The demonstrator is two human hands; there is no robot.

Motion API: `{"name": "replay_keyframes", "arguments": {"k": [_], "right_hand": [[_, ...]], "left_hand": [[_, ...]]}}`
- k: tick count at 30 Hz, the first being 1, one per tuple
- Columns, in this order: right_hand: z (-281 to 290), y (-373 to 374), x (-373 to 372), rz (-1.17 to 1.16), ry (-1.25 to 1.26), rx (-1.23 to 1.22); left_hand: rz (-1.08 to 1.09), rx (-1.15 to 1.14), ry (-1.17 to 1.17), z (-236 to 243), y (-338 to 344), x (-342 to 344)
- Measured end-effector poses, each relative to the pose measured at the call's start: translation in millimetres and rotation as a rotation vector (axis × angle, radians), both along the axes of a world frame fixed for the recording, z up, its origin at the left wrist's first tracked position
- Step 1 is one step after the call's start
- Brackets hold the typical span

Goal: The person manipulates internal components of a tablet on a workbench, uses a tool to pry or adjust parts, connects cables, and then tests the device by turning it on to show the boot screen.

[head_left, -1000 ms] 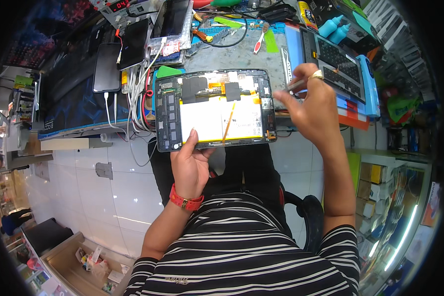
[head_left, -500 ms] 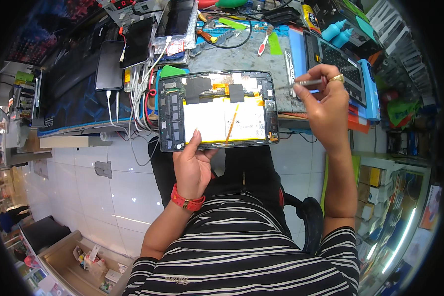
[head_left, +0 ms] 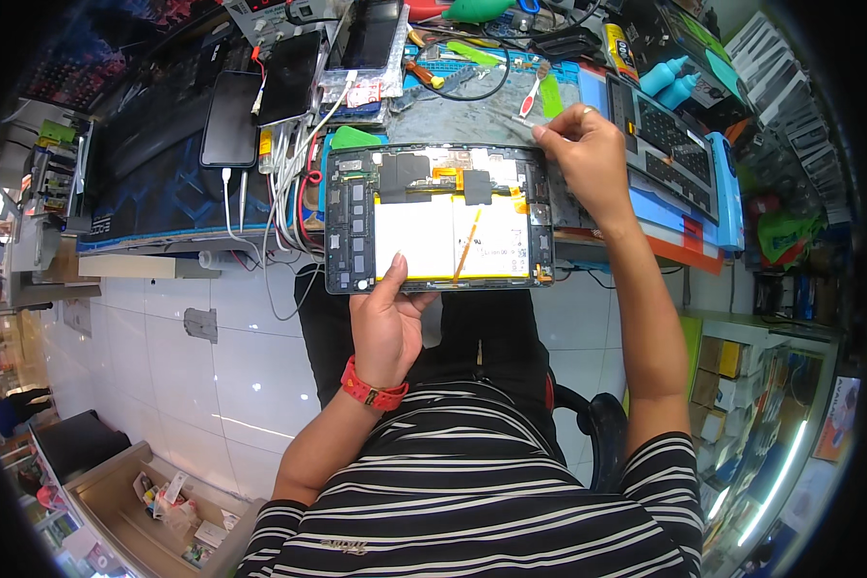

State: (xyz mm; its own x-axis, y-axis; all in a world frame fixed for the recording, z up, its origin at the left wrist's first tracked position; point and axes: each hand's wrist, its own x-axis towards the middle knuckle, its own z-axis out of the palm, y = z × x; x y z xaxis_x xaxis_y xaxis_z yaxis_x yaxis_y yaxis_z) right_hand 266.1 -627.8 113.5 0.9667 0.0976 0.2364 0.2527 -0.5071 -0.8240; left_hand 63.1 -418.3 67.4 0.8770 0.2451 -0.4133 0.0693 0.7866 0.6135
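Nearest us: striped shirt, dark chair (head_left: 602, 433) under us, white tiled floor (head_left: 164, 347) on our left. Our left hand (head_left: 392, 323), red wristband (head_left: 373, 390) on the wrist, grips the near long edge of the opened tablet (head_left: 440, 218), thumb lying on the pale battery (head_left: 451, 236). The tablet sits flat, back cover off, hanging over the worktop's near edge above our lap, its far edge over the grey mat (head_left: 462, 120). An orange strip (head_left: 468, 243) runs slantwise across the battery. Our right hand (head_left: 588, 164) is at the tablet's far right corner, fingers pinched shut on thin metal tweezers (head_left: 512, 118) whose tip points left over the mat. Just right of that hand: a blue tray (head_left: 718, 193) holding a dark keypad-like part (head_left: 669, 144). Further left on the worktop: phones (head_left: 231, 120) on white cables (head_left: 284, 188). Far edge: red-handled tool, green picks (head_left: 356, 138), two teal bottles (head_left: 674, 77).
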Motion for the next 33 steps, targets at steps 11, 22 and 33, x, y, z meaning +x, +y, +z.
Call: {"name": "replay_keyframes", "arguments": {"k": [11, 22, 33], "right_hand": [[48, 9, 26, 0.557, -0.031, -0.853], [54, 23, 5, 0.559, -0.192, -0.832], [46, 8, 14, 0.426, -0.156, -0.795]], "left_hand": [[-0.007, -0.003, -0.013, -2, 1, 0], [0.001, 0.008, 0.004, -2, 2, -2], [0.009, -0.012, 0.001, -2, 1, -1]]}}
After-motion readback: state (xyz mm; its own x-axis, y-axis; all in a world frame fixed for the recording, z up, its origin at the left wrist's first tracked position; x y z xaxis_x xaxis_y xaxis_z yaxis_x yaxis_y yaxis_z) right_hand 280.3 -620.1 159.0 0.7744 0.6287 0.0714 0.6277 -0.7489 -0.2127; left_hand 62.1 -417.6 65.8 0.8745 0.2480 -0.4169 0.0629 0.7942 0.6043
